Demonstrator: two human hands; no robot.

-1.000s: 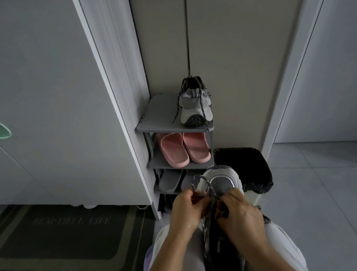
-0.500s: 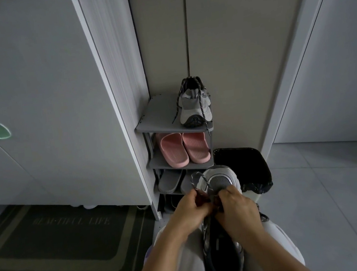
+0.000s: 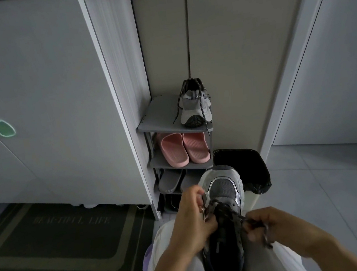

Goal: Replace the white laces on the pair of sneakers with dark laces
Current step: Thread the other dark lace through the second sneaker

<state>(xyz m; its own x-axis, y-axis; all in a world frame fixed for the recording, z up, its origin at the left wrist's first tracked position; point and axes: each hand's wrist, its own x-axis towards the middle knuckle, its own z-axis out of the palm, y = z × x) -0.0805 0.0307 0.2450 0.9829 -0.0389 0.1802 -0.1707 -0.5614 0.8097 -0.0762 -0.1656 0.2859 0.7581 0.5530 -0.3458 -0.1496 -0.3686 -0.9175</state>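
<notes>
- Grey floor tiles (image 3: 314,186) fill the view toward four o'clock, a pale cabinet (image 3: 44,95) stands at nine o'clock, and a dark doormat (image 3: 57,235) lies at eight o'clock.
- A grey shoe rack (image 3: 159,115) stands near the centre, tucked between the cabinet and the wall.
- On its top shelf, toward the three o'clock end, sits the second sneaker (image 3: 195,108) with its toe facing the camera. Dark speckled laces are threaded through it, and their loose ends hang over the front edge of the shelf.
- Pink slippers (image 3: 184,150) fill the shelf below, and grey slippers (image 3: 170,181) the one under that.
- A bin with a black liner (image 3: 249,171) stands just beside the rack, at its four o'clock.
- The sneaker (image 3: 222,197) being worked on lies on the person's lap at six o'clock, toe pointing to twelve o'clock.
- The left hand (image 3: 192,221) is at the sneaker's nine o'clock. Its fingers are curled and grip the sneaker at the eyelet edge. A thin pale strand shows by the fingers, too small to identify.
- The right hand (image 3: 271,225) is at the sneaker's four o'clock and pinches the dark lace (image 3: 235,215). The lace runs from the eyelets to that hand, and its slack hangs below the fingers.
</notes>
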